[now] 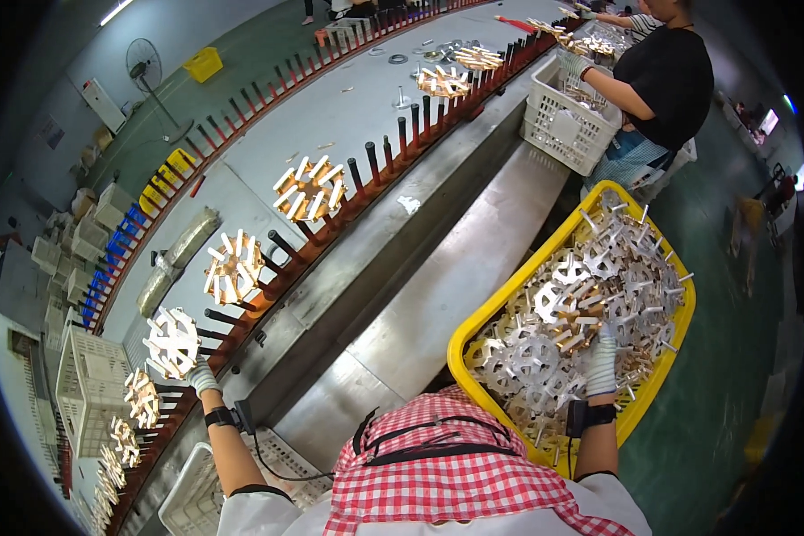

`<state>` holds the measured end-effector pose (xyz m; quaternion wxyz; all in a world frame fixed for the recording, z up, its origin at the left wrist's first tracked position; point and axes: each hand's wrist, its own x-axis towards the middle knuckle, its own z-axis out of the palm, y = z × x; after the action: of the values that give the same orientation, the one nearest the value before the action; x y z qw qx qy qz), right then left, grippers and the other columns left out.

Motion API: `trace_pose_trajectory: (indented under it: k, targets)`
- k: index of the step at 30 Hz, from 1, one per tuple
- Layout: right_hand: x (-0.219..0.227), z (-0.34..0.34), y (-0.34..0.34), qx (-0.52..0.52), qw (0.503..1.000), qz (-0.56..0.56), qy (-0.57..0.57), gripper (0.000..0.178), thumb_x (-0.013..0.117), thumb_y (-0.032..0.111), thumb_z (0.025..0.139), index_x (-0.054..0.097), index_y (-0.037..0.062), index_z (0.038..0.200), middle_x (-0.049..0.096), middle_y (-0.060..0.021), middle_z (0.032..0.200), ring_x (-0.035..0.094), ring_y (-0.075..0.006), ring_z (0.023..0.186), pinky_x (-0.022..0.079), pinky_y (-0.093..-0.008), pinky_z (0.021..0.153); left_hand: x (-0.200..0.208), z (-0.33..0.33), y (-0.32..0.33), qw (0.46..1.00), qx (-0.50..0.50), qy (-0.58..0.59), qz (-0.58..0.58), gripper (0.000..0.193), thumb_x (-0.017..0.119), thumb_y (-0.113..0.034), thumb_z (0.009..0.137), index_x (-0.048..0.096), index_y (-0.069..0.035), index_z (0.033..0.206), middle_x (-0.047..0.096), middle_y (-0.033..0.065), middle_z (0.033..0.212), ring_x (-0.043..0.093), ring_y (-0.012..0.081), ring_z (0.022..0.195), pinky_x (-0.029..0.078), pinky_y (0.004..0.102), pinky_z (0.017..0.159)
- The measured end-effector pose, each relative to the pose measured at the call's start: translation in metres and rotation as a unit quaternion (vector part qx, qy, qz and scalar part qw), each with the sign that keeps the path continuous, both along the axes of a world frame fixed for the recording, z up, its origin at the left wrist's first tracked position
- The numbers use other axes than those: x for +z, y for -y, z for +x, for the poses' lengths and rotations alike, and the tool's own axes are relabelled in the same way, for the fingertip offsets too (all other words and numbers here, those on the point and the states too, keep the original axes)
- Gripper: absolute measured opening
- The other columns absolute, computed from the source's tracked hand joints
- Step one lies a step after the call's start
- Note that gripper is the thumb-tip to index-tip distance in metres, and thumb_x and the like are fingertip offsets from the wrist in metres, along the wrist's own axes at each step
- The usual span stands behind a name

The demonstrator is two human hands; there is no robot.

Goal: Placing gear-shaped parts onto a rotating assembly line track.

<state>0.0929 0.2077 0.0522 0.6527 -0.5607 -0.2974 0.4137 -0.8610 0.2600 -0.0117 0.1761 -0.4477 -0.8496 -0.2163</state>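
My left hand [203,376], in a white knitted glove, grips the lower edge of a silvery spoked metal casting [173,343] with white-looking prongs. This piece is at the row of upright dark-tipped red rods [281,246] along the line's near edge. At the right, my gloved right hand [601,364] reaches into a yellow tub [458,347] heaped with silvery spoked castings [531,357]. Its fingers are partly hidden among the pieces, and whether they hold one cannot be told. Copper-coloured spoked castings [311,189] sit along the rods beyond my left hand.
A co-worker in a black top [665,71] stands far right beside a white basket [563,129]. White crates [98,384] stand at left, another [192,487] below my left arm. A wrapped long bundle [179,259] lies on the grey surface. A metal ledge [438,277] runs before me.
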Motion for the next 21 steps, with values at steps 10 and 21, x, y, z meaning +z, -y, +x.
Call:
trace_pose_trajectory:
  k: [10,21]
  targets:
    - [0.068,-0.164,-0.052,0.187,0.670,0.031,0.717,0.037,0.056,0.030,0.085,0.056,0.0122,0.118,0.056,-0.0065,0.116,0.055,-0.0221,0.104,0.046,-0.0426,0.088,-0.036,0.046,0.069,0.938,0.106,-0.257,-0.209,0.034,0.044,-0.022,0.089,0.058,-0.002,0.112,0.059,0.0203,0.111,0.057,0.0334,0.098,0.046,0.0403,0.085]
    - [-0.021,-0.221,-0.032,0.339,0.860,0.053,0.378,0.055,0.045,0.042,0.091,0.036,0.0101,0.135,0.045,-0.0082,0.132,0.046,-0.0210,0.119,0.039,-0.0398,0.101,0.207,0.432,-0.010,0.711,-0.512,0.465,-0.125,0.047,0.059,-0.016,0.083,0.047,-0.002,0.126,0.049,0.0158,0.128,0.047,0.0251,0.120,0.038,0.0354,0.099]
